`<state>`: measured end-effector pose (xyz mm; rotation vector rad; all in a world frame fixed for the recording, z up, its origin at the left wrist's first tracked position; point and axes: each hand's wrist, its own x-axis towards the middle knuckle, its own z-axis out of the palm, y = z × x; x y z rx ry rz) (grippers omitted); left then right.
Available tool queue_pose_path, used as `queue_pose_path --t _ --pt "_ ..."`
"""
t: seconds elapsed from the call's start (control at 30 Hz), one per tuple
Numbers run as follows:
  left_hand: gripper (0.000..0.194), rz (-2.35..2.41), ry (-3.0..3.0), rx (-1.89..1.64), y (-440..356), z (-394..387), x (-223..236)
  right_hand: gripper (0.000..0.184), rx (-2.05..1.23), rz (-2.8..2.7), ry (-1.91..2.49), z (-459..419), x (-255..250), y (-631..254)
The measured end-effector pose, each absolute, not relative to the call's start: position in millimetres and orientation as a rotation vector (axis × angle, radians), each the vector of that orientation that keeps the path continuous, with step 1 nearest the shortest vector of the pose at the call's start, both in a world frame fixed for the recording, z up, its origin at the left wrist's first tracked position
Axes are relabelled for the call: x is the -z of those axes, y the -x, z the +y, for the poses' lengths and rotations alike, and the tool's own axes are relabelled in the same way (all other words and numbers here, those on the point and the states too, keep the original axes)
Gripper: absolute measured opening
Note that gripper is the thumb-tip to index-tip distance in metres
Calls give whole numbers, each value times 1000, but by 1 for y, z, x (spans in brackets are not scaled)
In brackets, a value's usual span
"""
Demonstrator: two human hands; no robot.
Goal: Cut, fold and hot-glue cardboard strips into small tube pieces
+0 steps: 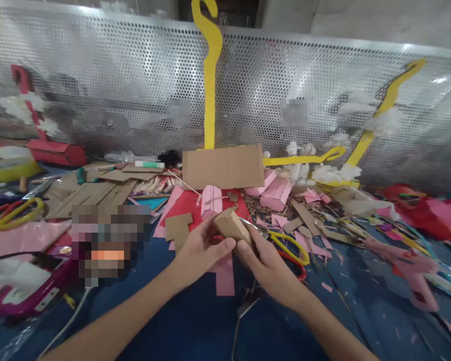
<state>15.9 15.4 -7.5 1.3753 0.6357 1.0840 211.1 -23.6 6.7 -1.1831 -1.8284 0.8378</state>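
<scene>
A small folded piece of brown cardboard (231, 226), shaped like a little box, is held up between both hands at the middle of the head view. My left hand (201, 248) grips its left side, thumb on the near face. On the opposite side, my right hand (265, 255) has its fingers round the edge and its thumb close to the left one. Just behind it stands a pink folded paper shape (211, 199) on red sheet. Scissors (291, 245) with yellow and red handles lie right beside my right hand. A pink paper strip (224, 281) lies below.
A cardboard box (225, 168) with a tall yellow hook (209, 85) stands ahead, before a perforated metal panel (143, 75). At right is a pink glue gun (406, 271); at left, stacked cardboard (93, 195) and a purple device (33, 291). Paper scraps are scattered around.
</scene>
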Motion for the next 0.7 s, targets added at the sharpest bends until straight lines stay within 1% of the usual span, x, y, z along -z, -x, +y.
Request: queue_pose_path --t 0.1,0.2,0.37,0.43,0.53,0.6,0.7 --pt "56 657 -1245 -1081 -17 9 7 44 -898 -1866 1255 -30 -3 -204" --pt "62 613 -1174 -1072 -15 9 8 41 -829 -1858 1247 -30 0 -204" --pt "60 572 -1161 -1091 -11 16 13 24 -699 -1765 1227 -25 -1 -209" --pt "59 605 -1185 -1105 -11 19 14 19 -670 -1769 1191 -23 -2 -212" --pt "58 602 -1209 -1122 -14 21 17 22 -690 -1758 1160 -22 -2 -215" --pt "63 577 -1220 -1097 -16 23 18 23 -736 -1746 1154 -24 -2 -215" --pt "63 579 -1260 -1072 -16 23 19 21 -772 -1733 1147 -28 -3 -214"
